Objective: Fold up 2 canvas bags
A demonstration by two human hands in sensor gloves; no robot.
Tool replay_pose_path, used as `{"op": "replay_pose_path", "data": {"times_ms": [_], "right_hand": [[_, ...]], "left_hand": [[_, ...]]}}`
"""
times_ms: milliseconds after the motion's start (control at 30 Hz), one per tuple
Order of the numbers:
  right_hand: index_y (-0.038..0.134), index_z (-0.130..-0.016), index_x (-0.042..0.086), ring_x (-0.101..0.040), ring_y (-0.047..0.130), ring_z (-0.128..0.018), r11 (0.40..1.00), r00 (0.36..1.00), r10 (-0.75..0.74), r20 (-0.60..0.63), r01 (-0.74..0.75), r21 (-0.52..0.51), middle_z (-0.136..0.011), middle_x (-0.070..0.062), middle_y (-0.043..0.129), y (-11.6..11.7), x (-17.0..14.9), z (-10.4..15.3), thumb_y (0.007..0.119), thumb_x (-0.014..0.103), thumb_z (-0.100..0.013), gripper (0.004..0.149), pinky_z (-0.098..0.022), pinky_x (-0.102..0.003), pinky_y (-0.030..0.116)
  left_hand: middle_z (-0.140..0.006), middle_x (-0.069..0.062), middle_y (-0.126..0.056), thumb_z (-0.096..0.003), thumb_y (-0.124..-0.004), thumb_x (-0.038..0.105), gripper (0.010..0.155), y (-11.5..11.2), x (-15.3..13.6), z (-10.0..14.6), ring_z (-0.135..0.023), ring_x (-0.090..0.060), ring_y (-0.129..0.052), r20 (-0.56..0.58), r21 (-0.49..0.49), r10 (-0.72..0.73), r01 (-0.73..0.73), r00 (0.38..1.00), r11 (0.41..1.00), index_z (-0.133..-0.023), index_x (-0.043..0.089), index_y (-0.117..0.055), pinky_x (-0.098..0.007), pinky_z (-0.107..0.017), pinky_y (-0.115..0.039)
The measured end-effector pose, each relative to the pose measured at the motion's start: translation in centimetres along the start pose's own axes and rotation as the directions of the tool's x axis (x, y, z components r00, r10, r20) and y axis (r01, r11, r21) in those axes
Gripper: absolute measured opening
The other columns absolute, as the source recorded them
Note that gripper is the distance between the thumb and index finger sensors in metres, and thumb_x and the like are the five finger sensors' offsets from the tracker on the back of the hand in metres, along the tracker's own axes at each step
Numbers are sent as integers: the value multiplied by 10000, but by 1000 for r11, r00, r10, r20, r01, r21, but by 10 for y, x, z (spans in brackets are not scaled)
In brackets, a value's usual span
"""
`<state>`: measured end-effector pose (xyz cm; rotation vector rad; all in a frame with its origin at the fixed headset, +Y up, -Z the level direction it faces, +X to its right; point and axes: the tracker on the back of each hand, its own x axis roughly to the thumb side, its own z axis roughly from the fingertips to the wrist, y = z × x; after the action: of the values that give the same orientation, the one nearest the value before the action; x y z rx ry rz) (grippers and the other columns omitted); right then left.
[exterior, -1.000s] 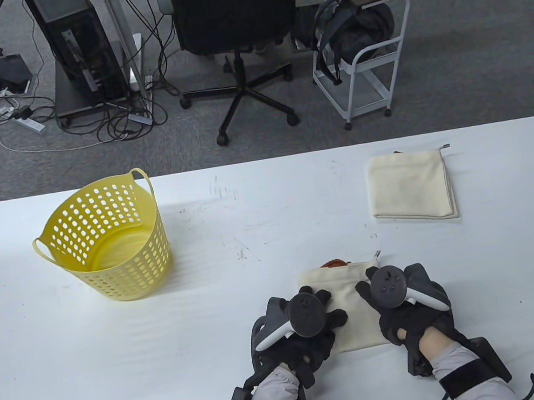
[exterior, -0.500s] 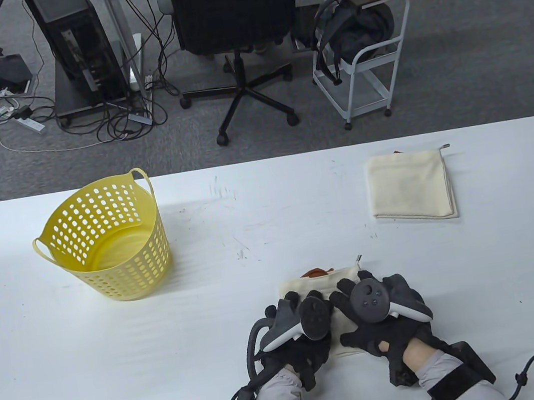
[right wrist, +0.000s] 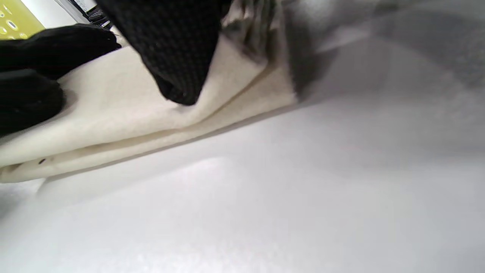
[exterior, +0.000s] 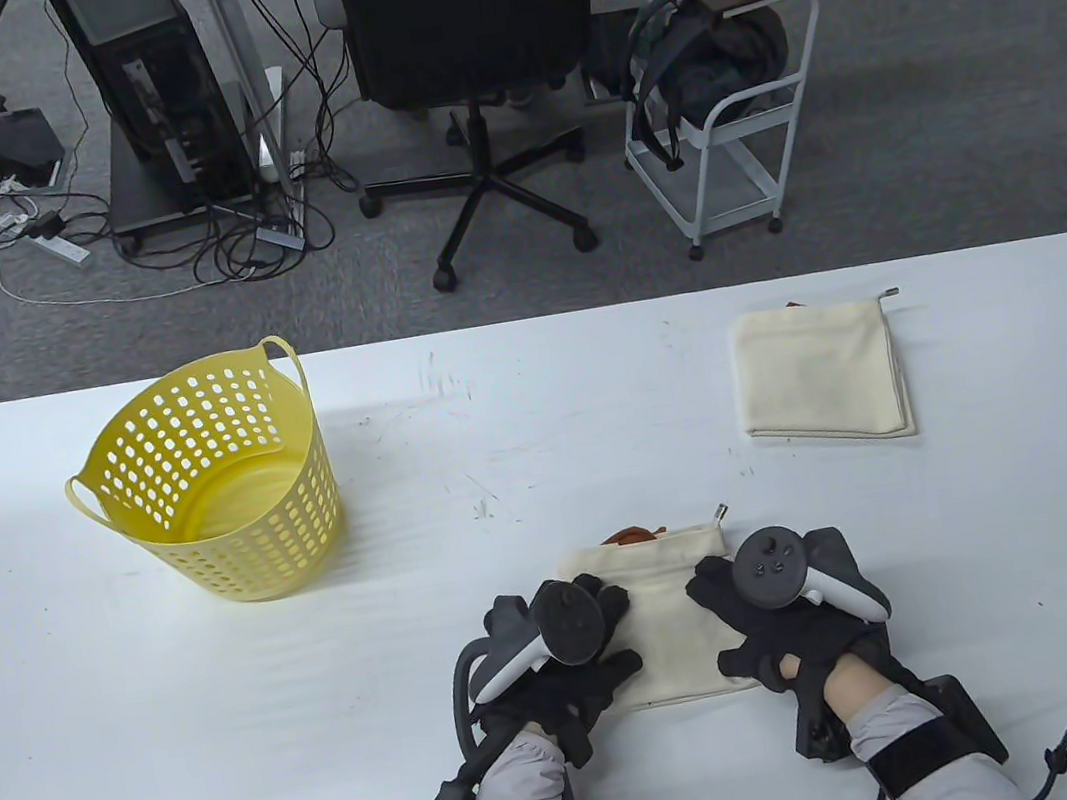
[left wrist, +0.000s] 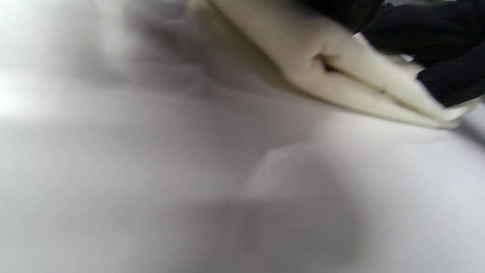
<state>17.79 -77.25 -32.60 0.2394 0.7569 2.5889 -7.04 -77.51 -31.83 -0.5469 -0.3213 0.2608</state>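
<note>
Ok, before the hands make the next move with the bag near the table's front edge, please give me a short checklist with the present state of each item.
1. Near bag lies folded on the table: ok; the wrist views show stacked layers.
2. Left hand rests on its left part: ok.
3. Right hand rests on its right part: ok.
4. Layer edges aligned: cannot tell; a brown piece and a zipper pull stick out at the far edge.
5. Second bag folded, lying apart at the far right: ok.
6. Yellow basket upright, away from both hands: ok.
</note>
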Motion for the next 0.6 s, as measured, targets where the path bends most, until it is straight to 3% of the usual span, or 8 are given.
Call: {"op": "replay_pose_path", "data": {"times_ms": [67, 133, 267, 333, 400, 433, 533, 600], "right_hand": [[380, -1071, 323, -398, -29, -995, 1000, 1000, -19, -8, 19, -4, -1125, 170, 189, 1, 0, 1, 830, 273, -484, 741, -633, -717, 22], [400, -1073, 312, -412, -21, -998, 990, 996, 71, -47, -76, -117, -1137, 140, 208, 2, 9, 8, 833, 269, -485, 731, -628, -720, 10], [445, -1083, 233, -440, -13, -994, 947, 961, 262, -94, -274, -166, -1161, 15, 268, 6, 34, 15, 841, 242, -488, 715, -611, -733, -1], [467, -1085, 217, -444, 0, -999, 919, 942, 334, -11, -328, -219, -1166, -9, 289, 9, 46, 18, 842, 299, -482, 715, -611, -742, 15], [434, -1086, 287, -451, 33, -997, 951, 953, 270, 140, -241, -195, -1167, 10, 279, 18, 51, 14, 784, 397, -491, 700, -602, -747, 54], [398, -1085, 305, -432, 12, -998, 971, 963, 225, 151, -209, -115, -1164, 32, 274, 24, 51, 9, 740, 401, -508, 677, -601, -737, 37], [349, -1069, 385, -399, 11, -1008, 981, 982, 180, 60, -175, -86, -1160, 61, 289, 24, 43, 8, 726, 415, -513, 673, -613, -727, 16], [401, -1067, 370, -389, 9, -1012, 971, 977, 215, -11, -215, -100, -1154, 68, 342, 20, 38, 9, 771, 373, -507, 672, -617, -723, -1]], "left_hand": [[-1183, 191, 8, -579, -589, 638, 746, -5, -4, -3, -1113, -291, 10, -24, -65, 37, -39, 999, 997, -1133, 447, -127, -731, -648, -4], [-1118, 210, 127, -582, -534, 669, 758, -11, -3, -5, -1071, -283, 123, -47, -124, 47, -53, 998, 991, -1070, 459, 7, -726, -625, 42], [-1094, 169, 169, -583, -504, 679, 769, -10, 3, -6, -1042, -316, 164, -70, -131, -18, 9, 997, 991, -1039, 428, 61, -736, -610, 49], [-1094, 162, 167, -586, -508, 677, 770, -10, 3, -6, -1037, -319, 168, -70, -130, -16, 7, 997, 991, -1041, 422, 58, -737, -609, 47], [-1098, 153, 170, -590, -504, 675, 771, -10, 4, -6, -1033, -321, 174, -72, -124, -18, 9, 997, 992, -1049, 414, 59, -738, -608, 46], [-1105, 141, 169, -595, -502, 668, 771, -11, 6, -6, -1031, -324, 177, -73, -114, -26, 18, 997, 993, -1059, 404, 56, -737, -609, 45], [-1163, 73, 126, -630, -516, 623, 768, -9, 13, -4, -1023, -303, 200, -41, -63, -46, 43, 998, 997, -1140, 338, -16, -733, -623, 34], [-1198, -10, 61, -641, -591, 548, 752, -6, 23, -1, -1039, -291, 167, -3, 56, -73, 73, 997, 996, -1187, 261, -161, -731, -645, 3]]}}
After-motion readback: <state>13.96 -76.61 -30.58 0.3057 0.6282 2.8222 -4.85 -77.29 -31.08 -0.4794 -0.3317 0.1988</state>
